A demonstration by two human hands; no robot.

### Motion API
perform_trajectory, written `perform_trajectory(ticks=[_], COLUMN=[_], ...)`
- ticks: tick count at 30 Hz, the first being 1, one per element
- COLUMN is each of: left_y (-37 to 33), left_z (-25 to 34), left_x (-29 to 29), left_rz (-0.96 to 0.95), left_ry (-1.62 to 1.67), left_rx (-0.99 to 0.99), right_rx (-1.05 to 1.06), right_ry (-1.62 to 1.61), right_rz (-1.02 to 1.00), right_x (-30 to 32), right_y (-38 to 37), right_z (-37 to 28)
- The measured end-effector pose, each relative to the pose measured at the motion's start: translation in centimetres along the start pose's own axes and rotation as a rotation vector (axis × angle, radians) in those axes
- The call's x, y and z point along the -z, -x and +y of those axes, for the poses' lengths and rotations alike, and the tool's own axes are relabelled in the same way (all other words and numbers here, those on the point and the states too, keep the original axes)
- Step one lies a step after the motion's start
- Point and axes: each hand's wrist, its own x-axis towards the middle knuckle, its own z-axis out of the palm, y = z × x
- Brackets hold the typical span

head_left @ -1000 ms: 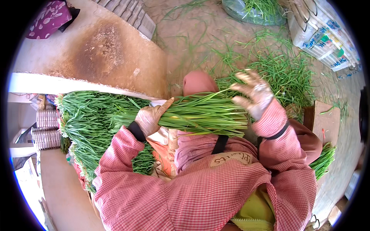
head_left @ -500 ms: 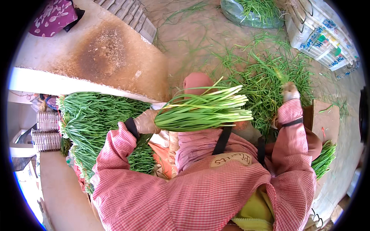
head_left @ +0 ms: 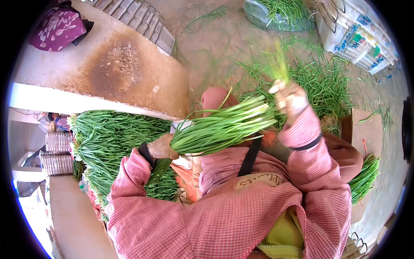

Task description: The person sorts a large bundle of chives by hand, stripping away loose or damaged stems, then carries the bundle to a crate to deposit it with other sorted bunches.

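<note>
My left hand (head_left: 161,147), in a thin glove, is closed around the leafy end of a thick bunch of garlic chives (head_left: 222,125). The pale stem ends fan out to the right over my lap. Just beyond those ends, my right hand (head_left: 291,100) is raised and closed on a small tuft of chives (head_left: 279,64), which points away from me and is smeared by motion. Beneath and behind the right hand spreads a loose heap of green leaves (head_left: 321,86) on the floor. Bundled chives (head_left: 116,140) are stacked beside my left arm.
A stained concrete ledge (head_left: 142,86) juts in from the left, with purple patterned cloth (head_left: 58,28) on it. At the far side stand a clear bag of greens (head_left: 276,19) and stacked white crates (head_left: 358,41). Another chive bundle (head_left: 366,179) lies by my right knee.
My right hand has swung left, closer to the bunch, with the small tuft in it. My left hand has shifted slightly left and nearer to me, still holding the bunch.
</note>
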Motion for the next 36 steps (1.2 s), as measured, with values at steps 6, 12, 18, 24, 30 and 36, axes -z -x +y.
perform_trajectory(ticks=[6, 12, 18, 24, 30, 36], left_y=[0.9, -1.0, -1.3, -1.8, -1.6, -1.9], left_z=[-4.8, -6.4, -9.5, -8.8, -8.5, -8.8], left_x=[-3.3, -10.0, -11.0, -11.4, -12.1, -12.3], left_rz=[-0.150, -0.175, -0.109, -0.138, -0.076, -0.105], left_ry=[0.446, 0.972, 0.945, 0.983, 1.030, 1.021], left_rx=[0.171, -0.006, -0.048, -0.037, -0.112, -0.078], right_rx=[-0.429, -0.392, -0.433, -0.514, -0.305, -0.831], right_ry=[0.270, 0.510, 1.041, -0.174, 0.250, 1.155], right_rz=[0.742, 0.267, -0.064, -0.193, 0.544, -0.508], right_x=[11.1, 10.8, -3.8, -2.0, 5.1, -5.3], right_y=[-1.0, 0.1, 1.6, 1.0, -0.1, -0.9], right_z=[-3.6, 5.7, -1.4, 5.0, -1.7, 3.6])
